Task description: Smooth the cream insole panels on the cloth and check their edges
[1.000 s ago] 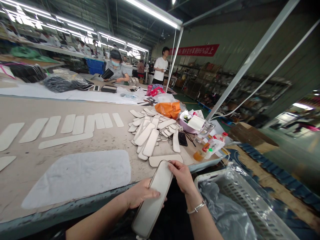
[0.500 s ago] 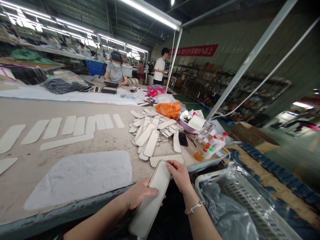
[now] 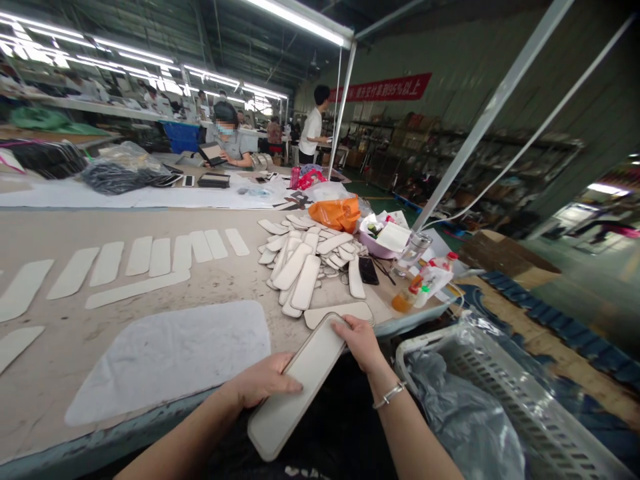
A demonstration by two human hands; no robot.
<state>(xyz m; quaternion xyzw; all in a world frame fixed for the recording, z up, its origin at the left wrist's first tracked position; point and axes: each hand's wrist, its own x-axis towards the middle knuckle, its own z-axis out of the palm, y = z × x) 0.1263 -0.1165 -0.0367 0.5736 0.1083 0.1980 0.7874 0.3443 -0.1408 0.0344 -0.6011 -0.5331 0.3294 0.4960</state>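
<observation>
A long off-white panel with rounded corners and a darker edge (image 3: 300, 393) is held at a slant over the table's front edge. My left hand (image 3: 267, 380) grips its left side, thumb lying on the face. At the panel's upper right corner, my right hand (image 3: 359, 339) pinches the edge; a metal bracelet is on that wrist. Just beyond lies a heap of similar pale panels (image 3: 305, 283), one of them (image 3: 345, 312) lying sideways near my right hand. A white cloth-like sheet (image 3: 175, 357) lies flat to the left, with a row of pale strips (image 3: 160, 257) behind it.
An orange bag (image 3: 335, 213), a purple basin (image 3: 380, 248), a black phone (image 3: 369, 271) and bottles (image 3: 404, 299) stand or lie at the right of the table. A white plastic crate (image 3: 500, 373) holds grey plastic. Across the table sits a masked person (image 3: 235, 143).
The panel has tilted further, its lower end shifting up and left, with both hands still on it. Across the table, the seated person has lifted a dark item.
</observation>
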